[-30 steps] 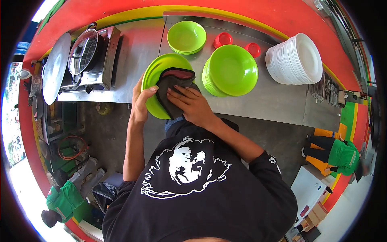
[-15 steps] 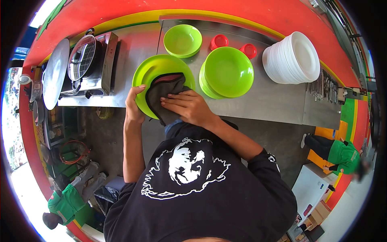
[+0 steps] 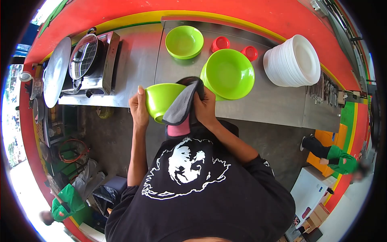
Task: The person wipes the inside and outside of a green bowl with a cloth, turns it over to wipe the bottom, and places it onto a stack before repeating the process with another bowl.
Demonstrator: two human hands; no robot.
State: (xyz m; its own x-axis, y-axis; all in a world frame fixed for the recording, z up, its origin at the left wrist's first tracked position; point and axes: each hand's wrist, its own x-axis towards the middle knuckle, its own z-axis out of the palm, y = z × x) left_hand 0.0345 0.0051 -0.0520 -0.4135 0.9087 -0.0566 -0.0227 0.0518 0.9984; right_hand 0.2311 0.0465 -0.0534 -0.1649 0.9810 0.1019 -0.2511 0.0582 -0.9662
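My left hand (image 3: pixel 139 108) grips the left rim of a lime-green bowl (image 3: pixel 160 99), thumb up along its edge. The bowl is tipped on its side, so its outer wall shows. My right hand (image 3: pixel 205 107) is closed on a dark grey cloth (image 3: pixel 180 105) with a black border, which drapes over the bowl's right side and hides that part. A pink patch of the cloth hangs below, close to my shirt. Just beyond my right hand stands a stack of larger green bowls (image 3: pixel 230 74). Farther back is a short stack of green bowls (image 3: pixel 184 42).
Two red cups (image 3: pixel 220 43) and a tall stack of white plates (image 3: pixel 296 60) stand on the steel counter (image 3: pixel 266 101). Cutlery (image 3: pixel 321 88) lies at its right end. A gas stove (image 3: pixel 105 64) with a lidded pan sits left. Two people in green shirts are behind.
The bowl has turned from facing up to lying on its side. My right hand has moved right and now grasps the cloth at the rim instead of pressing it flat inside.
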